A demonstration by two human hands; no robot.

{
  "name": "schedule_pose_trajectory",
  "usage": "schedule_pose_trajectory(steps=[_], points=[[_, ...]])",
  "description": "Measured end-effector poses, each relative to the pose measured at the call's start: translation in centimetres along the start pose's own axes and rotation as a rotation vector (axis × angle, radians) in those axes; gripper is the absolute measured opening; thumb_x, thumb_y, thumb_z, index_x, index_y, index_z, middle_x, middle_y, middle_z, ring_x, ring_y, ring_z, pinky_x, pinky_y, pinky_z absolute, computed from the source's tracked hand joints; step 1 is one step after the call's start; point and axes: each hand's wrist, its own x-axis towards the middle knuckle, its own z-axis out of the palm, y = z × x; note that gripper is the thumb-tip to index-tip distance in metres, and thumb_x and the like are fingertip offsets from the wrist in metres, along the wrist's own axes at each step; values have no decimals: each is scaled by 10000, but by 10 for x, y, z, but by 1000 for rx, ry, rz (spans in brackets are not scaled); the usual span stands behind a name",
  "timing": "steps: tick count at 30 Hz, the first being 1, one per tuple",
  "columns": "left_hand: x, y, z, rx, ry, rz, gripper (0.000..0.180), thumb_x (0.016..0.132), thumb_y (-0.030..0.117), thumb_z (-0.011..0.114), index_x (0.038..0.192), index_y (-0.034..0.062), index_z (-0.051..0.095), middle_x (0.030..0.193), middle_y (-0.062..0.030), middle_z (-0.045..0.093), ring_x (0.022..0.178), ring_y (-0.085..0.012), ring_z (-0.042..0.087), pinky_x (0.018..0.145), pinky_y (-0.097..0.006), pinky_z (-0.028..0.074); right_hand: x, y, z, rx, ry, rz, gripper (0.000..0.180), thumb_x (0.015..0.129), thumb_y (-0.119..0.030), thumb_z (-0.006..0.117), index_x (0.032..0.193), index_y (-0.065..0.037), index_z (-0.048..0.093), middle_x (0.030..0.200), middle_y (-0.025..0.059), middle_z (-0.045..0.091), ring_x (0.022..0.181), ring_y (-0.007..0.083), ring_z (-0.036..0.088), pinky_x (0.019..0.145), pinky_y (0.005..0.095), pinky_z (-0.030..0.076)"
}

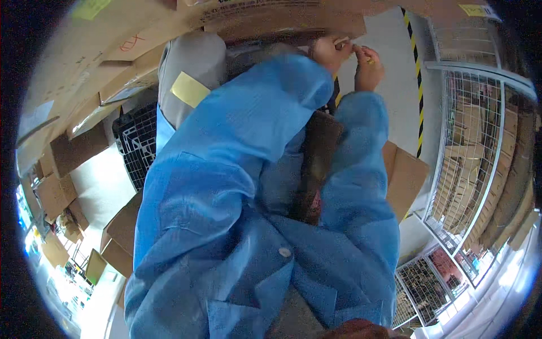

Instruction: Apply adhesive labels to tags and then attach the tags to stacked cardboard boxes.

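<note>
We see our two hands far up, close together. Our left hand (329, 52) and right hand (368, 69) both pinch a small thin yellow strip (361, 56), grips clamped on it, just under the big brown cardboard box (265, 17). Blue sleeves (271, 113) cover our arms.

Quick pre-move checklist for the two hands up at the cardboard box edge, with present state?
1. Left hand in view at the cardboard box edge: ok.
2. Right hand in view beside it: ok.
3. Both pinch a small pale item: ok; what it is: cannot tell.
4. Fingertips unobstructed: ok.
5. Box interior visible: not ok, blue sleeves cover it.
6. Wire cage apart from hands: ok.
</note>
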Motion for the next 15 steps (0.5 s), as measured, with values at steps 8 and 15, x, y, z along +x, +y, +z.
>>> schedule_pose_trajectory(steps=[8,15], points=[[23,-30,7,161,150,179,295,741,352,727,906,107,729,804,-112,700,711,-265,678,651,-367,538,23,14,15,55,-79,50,188,743,-142,779,829,-7,680,661,-4,582,549,54,474,498,211,378],[29,-35,15,144,160,170,258,753,374,702,878,152,741,759,-74,697,673,-258,669,623,-387,532,35,25,16,-20,-72,61,154,760,-117,742,832,13,702,804,81,679,730,141,600,674,282,485]])
